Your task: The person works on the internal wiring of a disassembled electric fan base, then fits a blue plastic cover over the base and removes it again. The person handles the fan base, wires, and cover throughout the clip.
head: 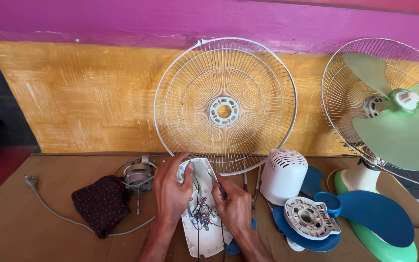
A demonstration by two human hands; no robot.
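Note:
A white plastic fan base panel [204,242] lies open on the brown floor, with red, black and white wires and a small switch part showing inside. My left hand [170,187] grips the panel's upper left edge. My right hand [233,203] holds a thin metal tool [214,178], its tip resting on the panel's upper right part. Both forearms come in from the bottom of the view.
A white wire fan guard [225,104] leans on the yellow and pink wall. A fan motor [139,177], dark dotted cloth [100,204] and grey cord with plug [31,182] lie left. White motor cover [283,174], blue blade [364,213] and a green fan [389,111] stand right.

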